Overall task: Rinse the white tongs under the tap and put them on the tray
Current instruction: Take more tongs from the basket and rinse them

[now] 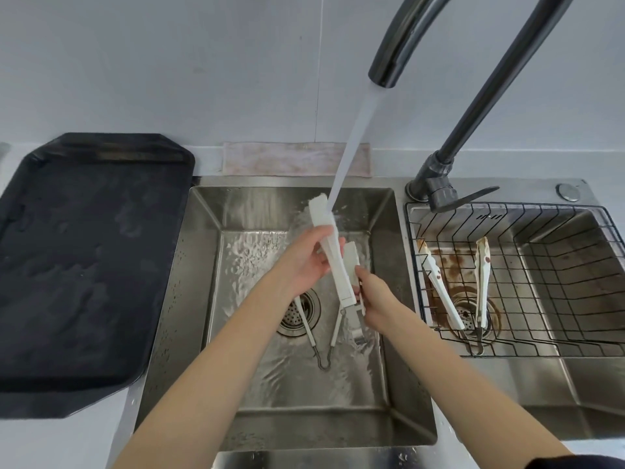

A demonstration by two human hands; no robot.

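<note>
White tongs (333, 252) are held over the left sink basin (199, 299), tips pointing up and away. The stream from the dark tap (385, 72) strikes their upper arm near the tip. My left hand (304, 262) grips the upper arm at its middle. My right hand (375, 299) pinches the tongs near the hinge end. The black tray (84, 265) lies on the counter left of the sink, wet and with nothing on it.
Another pair of tongs (324, 340) lies on the basin floor by the drain (299, 309). In the right basin a wire basket (541, 282) holds two stained tongs (439, 286). A folded cloth (294, 159) lies behind the sink.
</note>
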